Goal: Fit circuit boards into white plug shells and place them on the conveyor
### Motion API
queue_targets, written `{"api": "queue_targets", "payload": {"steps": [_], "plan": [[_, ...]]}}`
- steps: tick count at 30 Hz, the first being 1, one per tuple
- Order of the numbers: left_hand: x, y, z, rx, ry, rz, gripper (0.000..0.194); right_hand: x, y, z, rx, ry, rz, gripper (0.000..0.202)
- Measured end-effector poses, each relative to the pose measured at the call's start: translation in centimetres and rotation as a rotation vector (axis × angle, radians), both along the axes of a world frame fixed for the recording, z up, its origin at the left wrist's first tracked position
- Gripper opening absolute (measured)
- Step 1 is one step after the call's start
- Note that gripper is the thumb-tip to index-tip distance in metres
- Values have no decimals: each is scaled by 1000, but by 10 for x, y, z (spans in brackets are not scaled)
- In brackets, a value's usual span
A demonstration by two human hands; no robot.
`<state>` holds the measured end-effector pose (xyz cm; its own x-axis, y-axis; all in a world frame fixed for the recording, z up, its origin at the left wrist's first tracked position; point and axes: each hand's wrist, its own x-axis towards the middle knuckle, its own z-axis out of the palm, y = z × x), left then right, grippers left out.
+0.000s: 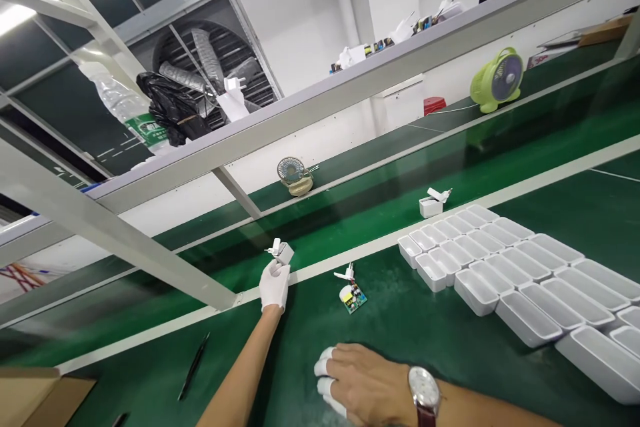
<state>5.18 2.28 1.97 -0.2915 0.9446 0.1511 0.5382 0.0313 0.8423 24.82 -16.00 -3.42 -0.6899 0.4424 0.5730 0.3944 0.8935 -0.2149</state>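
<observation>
My left hand [275,285], in a white glove, reaches to the green conveyor belt. Its fingers are curled at the near side of a small white case [285,253] with a white plug piece [275,247] on it. My right hand [363,379] lies palm down on the green work surface, with white covers on its fingertips. Its fingers are spread a little, and nothing shows in them. Beyond it, a small circuit board [353,298] with yellow and black parts lies beside another white plug piece [349,272].
Rows of white open cases [530,285] fill the right side. One more case [431,207] with a plug stands on the belt. A black pen [194,367] and a cardboard box [65,401] are at left. A slanted post [150,260] rises near my left arm.
</observation>
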Motion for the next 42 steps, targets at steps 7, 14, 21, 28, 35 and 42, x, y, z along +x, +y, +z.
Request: {"api": "queue_targets", "payload": {"steps": [7,14,21,28,35,42], "plan": [[17,-65,-22,-84,-60,-375,43,25,23,21,-4,266,-208,15],[37,-99,-17,-29,113,-608,35,33,32,17,-363,404,-513,40],[31,-100,-16,-2,179,-743,62,34,25,23,-130,337,-480,35],[14,-97,-14,-5,161,-914,78,45,36,5,-175,100,-328,75],[11,-98,-24,25,-44,-927,67,50,42,7,-284,97,-367,71],[10,-87,-19,-88,-210,-795,54,46,48,3,-277,99,-392,51]]}}
